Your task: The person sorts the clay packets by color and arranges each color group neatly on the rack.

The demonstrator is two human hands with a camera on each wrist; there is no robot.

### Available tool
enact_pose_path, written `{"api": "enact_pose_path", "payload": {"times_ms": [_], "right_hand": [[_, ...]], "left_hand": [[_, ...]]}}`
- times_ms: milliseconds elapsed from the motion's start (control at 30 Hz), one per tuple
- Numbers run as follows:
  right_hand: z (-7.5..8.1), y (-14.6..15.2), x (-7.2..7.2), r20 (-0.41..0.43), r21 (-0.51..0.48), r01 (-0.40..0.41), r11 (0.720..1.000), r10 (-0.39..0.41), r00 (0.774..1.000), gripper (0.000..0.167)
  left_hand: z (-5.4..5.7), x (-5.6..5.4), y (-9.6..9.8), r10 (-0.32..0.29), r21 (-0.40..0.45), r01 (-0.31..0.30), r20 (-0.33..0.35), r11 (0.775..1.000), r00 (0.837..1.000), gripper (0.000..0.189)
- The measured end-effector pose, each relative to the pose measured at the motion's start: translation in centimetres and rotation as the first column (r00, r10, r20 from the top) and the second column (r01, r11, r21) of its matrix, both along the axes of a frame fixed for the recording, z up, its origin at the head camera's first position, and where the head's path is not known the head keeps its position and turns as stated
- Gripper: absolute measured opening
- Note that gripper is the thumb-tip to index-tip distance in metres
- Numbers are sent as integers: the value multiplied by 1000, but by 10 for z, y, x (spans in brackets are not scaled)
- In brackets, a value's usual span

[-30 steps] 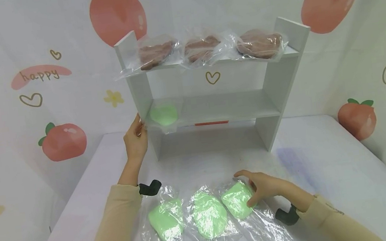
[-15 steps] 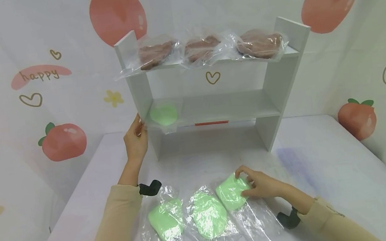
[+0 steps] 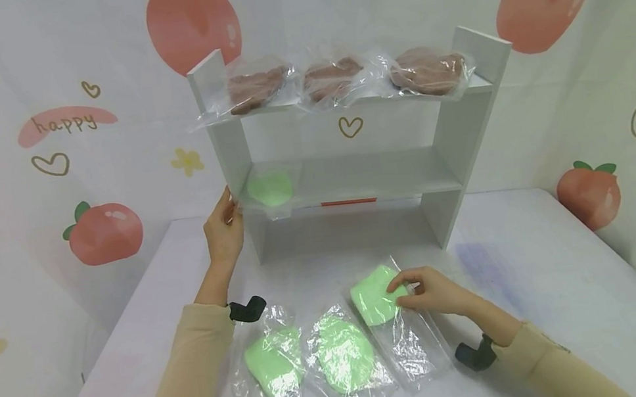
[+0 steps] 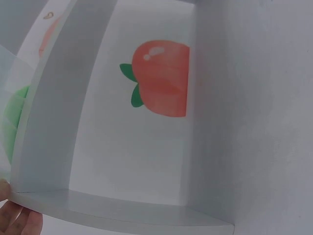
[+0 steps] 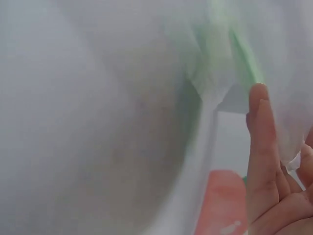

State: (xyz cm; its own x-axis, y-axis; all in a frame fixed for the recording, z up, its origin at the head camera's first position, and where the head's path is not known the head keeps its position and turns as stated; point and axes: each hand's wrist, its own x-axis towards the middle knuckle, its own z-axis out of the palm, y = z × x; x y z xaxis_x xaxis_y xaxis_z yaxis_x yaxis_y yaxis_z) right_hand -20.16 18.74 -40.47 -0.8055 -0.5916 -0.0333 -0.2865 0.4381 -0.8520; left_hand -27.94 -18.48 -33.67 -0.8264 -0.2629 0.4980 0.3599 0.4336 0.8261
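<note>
My left hand [image 3: 224, 233] grips the left side panel of a white shelf rack [image 3: 375, 175], around middle-board height. In the left wrist view its thumb and fingers [image 4: 33, 223] lie on either side of the panel edge. My right hand [image 3: 433, 291] pinches a clear plastic bag holding a pale green slab [image 3: 373, 297], with thumb and fingers at the slab's right edge. Blurred bag plastic fills much of the right wrist view beside the right hand [image 5: 274, 181]. Two similar bagged green slabs, one on the left [image 3: 275, 362] and one in the middle [image 3: 344, 354], lie flat on the table.
Three bagged brown lumps [image 3: 333, 81] sit on the top board. Another bagged green piece [image 3: 270, 190] rests at the left end of the middle board, its bag overhanging the front edge. Behind the rack hangs a printed fruit backdrop [image 3: 105, 234].
My right hand has closed on the right-hand bag and moved it away from me and slightly left, toward the rack. The left hand has stayed on the side panel.
</note>
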Motion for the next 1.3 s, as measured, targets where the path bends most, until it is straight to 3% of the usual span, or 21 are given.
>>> {"api": "enact_pose_path", "payload": {"times_ms": [433, 800, 1300], "right_hand": [[29, -2, -3, -30, -78, 92, 993, -95, 995, 30], [52, -6, -8, -85, -189, 96, 977, -114, 990, 29], [80, -18, -17, -181, -296, 184, 937, -244, 953, 30]], "left_hand": [[0, -1, 0, 2, 3, -2, 4, 1000, 1000, 44], [-2, -3, 0, 21, -7, -22, -21, 1000, 1000, 43], [-3, -3, -1, 24, -10, -24, -13, 1000, 1000, 44]]}}
